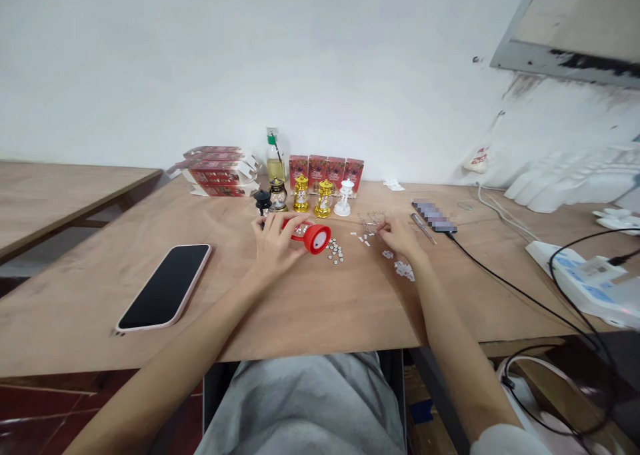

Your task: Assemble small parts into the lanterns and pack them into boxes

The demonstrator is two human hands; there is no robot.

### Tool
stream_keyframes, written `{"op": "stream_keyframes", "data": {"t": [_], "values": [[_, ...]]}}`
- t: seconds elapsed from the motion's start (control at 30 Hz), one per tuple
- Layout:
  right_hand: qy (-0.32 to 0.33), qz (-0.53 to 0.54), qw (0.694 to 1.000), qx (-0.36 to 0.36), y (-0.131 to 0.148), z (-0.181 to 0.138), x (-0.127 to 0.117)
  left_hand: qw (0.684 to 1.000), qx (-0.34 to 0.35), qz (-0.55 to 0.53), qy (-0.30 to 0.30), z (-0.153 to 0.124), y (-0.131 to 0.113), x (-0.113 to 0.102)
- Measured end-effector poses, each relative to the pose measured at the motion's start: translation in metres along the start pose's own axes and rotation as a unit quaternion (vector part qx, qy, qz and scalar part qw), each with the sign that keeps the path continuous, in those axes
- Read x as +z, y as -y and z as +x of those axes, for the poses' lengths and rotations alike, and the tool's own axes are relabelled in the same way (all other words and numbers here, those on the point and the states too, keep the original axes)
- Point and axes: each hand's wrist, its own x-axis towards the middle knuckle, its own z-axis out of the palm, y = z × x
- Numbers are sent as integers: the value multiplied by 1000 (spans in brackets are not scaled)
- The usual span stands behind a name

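My left hand [274, 240] is wrapped round a small red lantern [317, 239], which lies tipped on its side with its round base facing me. Fingertips of my right hand [400, 236] are pinched together beside a scatter of small thin metal pieces [371, 219]; anything between them is too small to make out. Round button cells [336, 251] lie loose by the lantern's base. Small white tabs [404, 270] are heaped below my right hand. Behind stand a black lantern [262, 200], a bronze lantern [278, 195], two gold lanterns [324, 199] and a white lantern [344, 199].
Red boxes [327, 168] stand along the wall, with stacked cartons [220, 172] and a bottle [275, 162] to their left. A phone [165, 287] lies left. Rightward are a screwdriver [423, 227], a cabled device [434, 216] and a power strip [580, 278].
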Motion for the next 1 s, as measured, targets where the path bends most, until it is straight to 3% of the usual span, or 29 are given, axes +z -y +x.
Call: {"op": "stream_keyframes", "data": {"t": [0.4, 0.7, 1.0], "values": [[29, 40, 998, -46, 4, 1, 4, 1000, 13, 3, -14, 0, 0, 1], [38, -28, 997, -68, 5, -1, 4, 1000, 7, -8, -3, -1, 1, 3], [106, -63, 985, -120, 12, -8, 1, 1000, -9, -13, 16, 1, -2, 0]]}}
